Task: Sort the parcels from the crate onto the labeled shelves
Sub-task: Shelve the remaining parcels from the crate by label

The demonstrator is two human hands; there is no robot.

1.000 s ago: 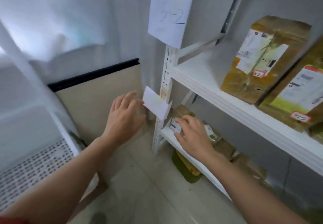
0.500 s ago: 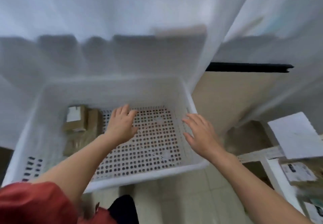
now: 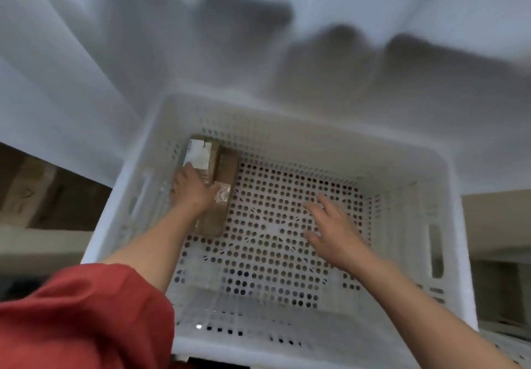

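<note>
I see my left hand (image 3: 193, 189) lying on the parcels (image 3: 214, 178) in the far left corner of the crate (image 3: 408, 173), fingers spread over the labelled one, not yet closed around it. Their long axis runs away from me, in line with that forearm. My right hand (image 3: 334, 229) hovers open and empty, well apart to their right.

1. Loose red short sleeve (image 3: 86, 311) of soft, wrinkly fabric on the left arm, ending above the elbow.
2. Both forearms bare below that, nothing on the wrists.
3. Left hand (image 3: 191, 193) and right hand (image 3: 334, 230) bare too: no gloves, no rings I can spot.
</note>
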